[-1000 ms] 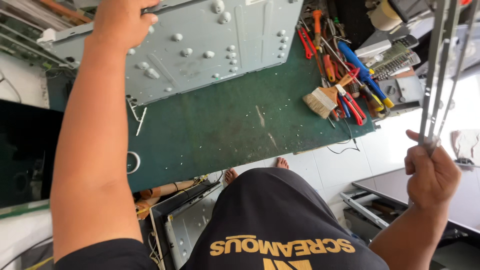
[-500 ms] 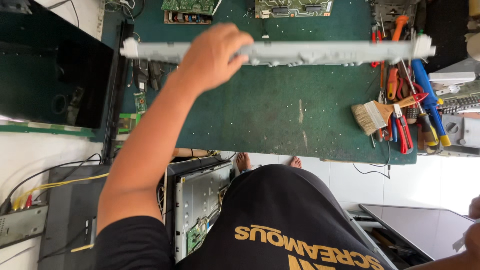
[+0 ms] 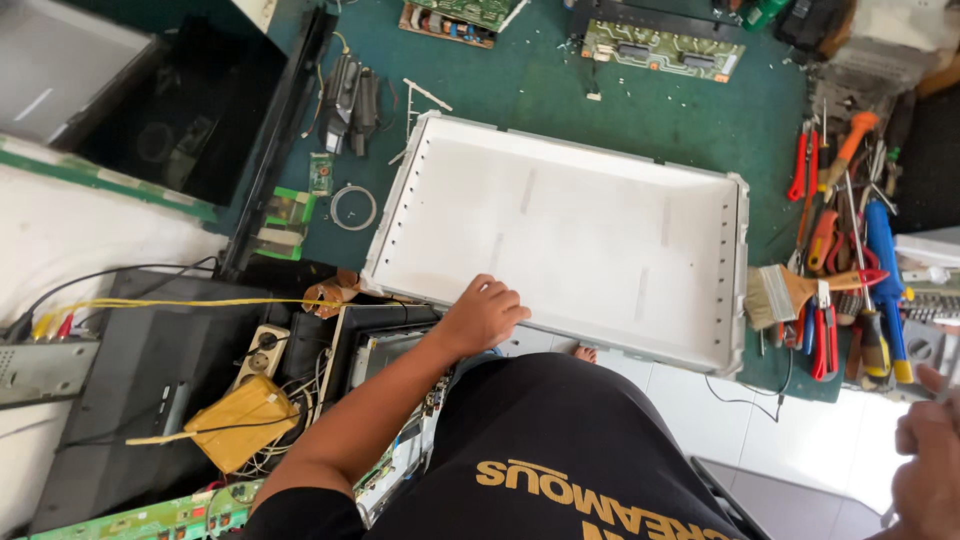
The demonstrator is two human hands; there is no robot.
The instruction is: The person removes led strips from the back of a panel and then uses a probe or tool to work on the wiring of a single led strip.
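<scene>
In the head view, a large white tray-shaped panel (image 3: 560, 235) lies open side up on the green bench (image 3: 560, 95), filling the middle of the frame. The left hand (image 3: 482, 315) rests on the panel's near rim at lower centre, its grip closed over that edge. The right hand (image 3: 925, 460) shows only partly at the lower right corner of the frame; thin rods seem to run through it, but whether its grip is closed cannot be told. Right of the panel a paintbrush (image 3: 785, 292) lies just beside the rim, with red-handled pliers (image 3: 822, 335) and screwdrivers (image 3: 880, 260) near it. Circuit boards (image 3: 665, 50) lie along the upper edge. A yellow box (image 3: 240, 420) sits at lower left.
</scene>
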